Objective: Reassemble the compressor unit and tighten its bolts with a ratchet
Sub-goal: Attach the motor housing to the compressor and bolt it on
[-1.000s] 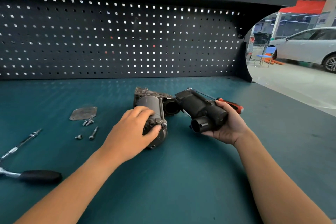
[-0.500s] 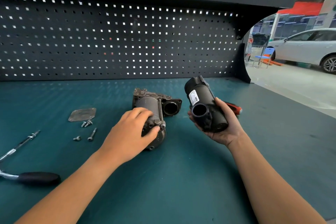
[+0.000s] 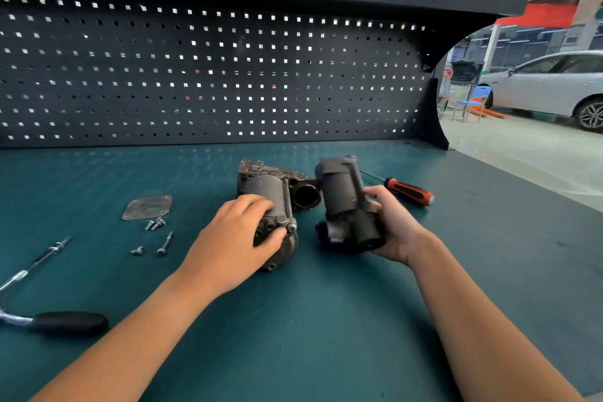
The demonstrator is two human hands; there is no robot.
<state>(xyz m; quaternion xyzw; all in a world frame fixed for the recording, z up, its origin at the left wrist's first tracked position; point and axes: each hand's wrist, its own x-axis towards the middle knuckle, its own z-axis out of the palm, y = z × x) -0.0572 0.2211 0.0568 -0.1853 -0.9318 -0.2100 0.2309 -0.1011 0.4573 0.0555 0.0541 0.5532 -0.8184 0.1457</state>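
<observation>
In the head view, the left hand [image 3: 235, 238] grips with curled fingers the grey compressor body [image 3: 266, 188], which rests on the green table [image 3: 310, 320]. The right hand [image 3: 396, 232] holds the black motor housing [image 3: 346, 206] just beside the body's round opening. The ratchet [image 3: 65, 321], loose bolts [image 3: 165, 242] and a cover plate [image 3: 146, 207] lie at the left.

Car workshop: pegboard bench [image 3: 208, 75], parked car [image 3: 548, 88].
</observation>
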